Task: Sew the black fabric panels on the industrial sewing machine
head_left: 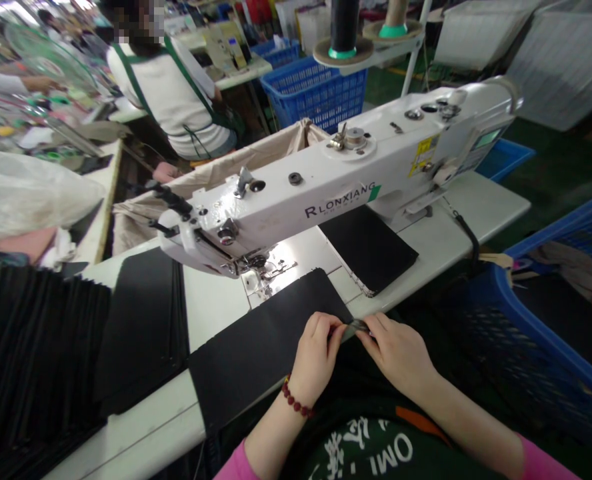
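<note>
My left hand (319, 353), with a dark red bead bracelet at the wrist, pinches one end of a small dark greenish strip (357, 325). The strip's other end is between the closed fingers of my right hand (395, 350). Both hands meet at the table's front edge, by the right corner of a long black panel (271, 340) lying flat before the needle area. A white sewing machine (296, 193) stands behind it. Under the machine's arm lie black pieces (369, 247) with a pale left edge.
Stacks of black panels (141, 327) cover the table's left side. A blue basket (551, 340) stands at the right, another (316, 93) behind the machine. Thread cones (345, 30) rise at the top. A person in a white top (176, 93) sits beyond a cloth-lined bin (141, 213).
</note>
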Tool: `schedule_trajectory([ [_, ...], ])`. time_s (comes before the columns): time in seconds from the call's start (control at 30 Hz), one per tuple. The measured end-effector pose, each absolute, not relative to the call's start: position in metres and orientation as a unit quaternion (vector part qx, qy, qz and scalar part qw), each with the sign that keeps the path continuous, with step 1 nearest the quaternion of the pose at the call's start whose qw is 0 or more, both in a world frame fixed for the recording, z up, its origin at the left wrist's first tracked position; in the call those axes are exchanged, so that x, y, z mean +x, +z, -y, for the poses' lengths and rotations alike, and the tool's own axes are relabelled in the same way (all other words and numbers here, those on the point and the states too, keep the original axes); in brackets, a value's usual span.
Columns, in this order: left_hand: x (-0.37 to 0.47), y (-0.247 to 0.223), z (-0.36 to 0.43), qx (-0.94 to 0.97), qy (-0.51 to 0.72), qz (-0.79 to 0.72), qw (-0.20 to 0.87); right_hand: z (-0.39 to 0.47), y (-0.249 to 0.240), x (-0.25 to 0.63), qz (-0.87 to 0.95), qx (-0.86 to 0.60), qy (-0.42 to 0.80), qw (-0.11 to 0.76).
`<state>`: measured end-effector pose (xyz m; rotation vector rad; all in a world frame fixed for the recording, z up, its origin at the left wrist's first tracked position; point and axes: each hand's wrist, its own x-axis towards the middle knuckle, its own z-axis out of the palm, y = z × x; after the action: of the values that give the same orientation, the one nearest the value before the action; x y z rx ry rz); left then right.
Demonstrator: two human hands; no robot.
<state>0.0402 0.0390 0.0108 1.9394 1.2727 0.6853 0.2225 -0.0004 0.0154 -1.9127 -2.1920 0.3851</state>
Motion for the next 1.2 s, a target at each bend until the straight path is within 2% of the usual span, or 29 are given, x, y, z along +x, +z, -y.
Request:
schedule_trajectory([
  [0.17,0.041,0.011,-0.039,0.744,0.281,-0.487,0.362,-0.001,0.014,0.219,0.75,-0.64,0.124,0.108],
  [0.4,0.041,0.011,-0.039,0.752,0.282,-0.484,0.348,-0.001,0.017,0.218,0.729,-0.64,0.195,0.145],
  [0.6,0.043,0.005,-0.039,0.765,0.28,-0.475,0.335,-0.007,0.016,0.213,0.734,-0.644,0.166,0.136],
  [0.73,0.035,0.017,-0.036,0.787,0.274,-0.447,0.327,-0.012,0.016,0.216,0.732,-0.65,0.154,0.131],
  [0.87,-0.017,0.039,-0.025,0.877,0.194,-0.302,0.319,-0.016,0.016,0.225,0.723,-0.651,0.165,0.16],
  [0.97,-0.08,0.043,-0.009,0.881,0.158,-0.379,0.235,-0.022,0.016,0.229,0.756,-0.605,0.168,0.186],
  [1.07,-0.14,0.035,0.011,0.86,0.085,-0.486,0.134,-0.031,0.014,0.227,0.814,-0.533,0.165,0.16],
  [1.13,-0.171,0.03,0.025,0.855,0.058,-0.502,0.115,-0.037,0.013,0.226,0.842,-0.492,0.175,0.136],
  [1.2,-0.194,0.031,0.037,0.858,0.078,-0.489,0.14,-0.042,0.013,0.225,0.854,-0.464,0.195,0.133],
])
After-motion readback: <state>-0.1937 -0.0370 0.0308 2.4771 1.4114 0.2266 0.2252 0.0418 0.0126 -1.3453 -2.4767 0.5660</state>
